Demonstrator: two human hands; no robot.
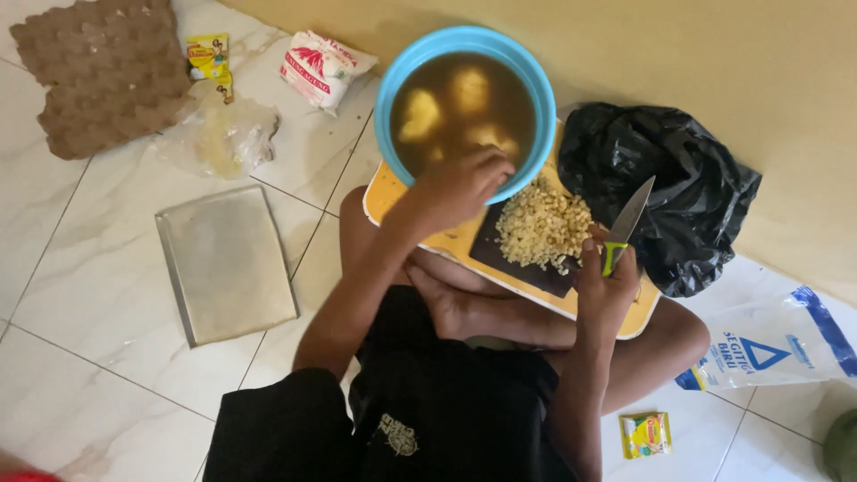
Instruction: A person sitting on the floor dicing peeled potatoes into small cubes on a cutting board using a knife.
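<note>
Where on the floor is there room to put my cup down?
Bare tiles lie in front of the metal tray, beside the person's knee, and between the egg carton and tray. It is crowded around the blue bowl, cutting board and black bag.

— What is on the floor (107,295)?
— A flat metal tray (228,263), a brown egg carton (103,71), a black bag (687,196), a clear bag (223,134) and some small packets (323,67).

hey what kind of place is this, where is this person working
Probably a home, with food being prepared on the floor. The person sits cross-legged on pale floor tiles against a plain wall, a yellow tray across the lap, the right hand holding a knife, the left hand reaching into a blue bowl.
</note>
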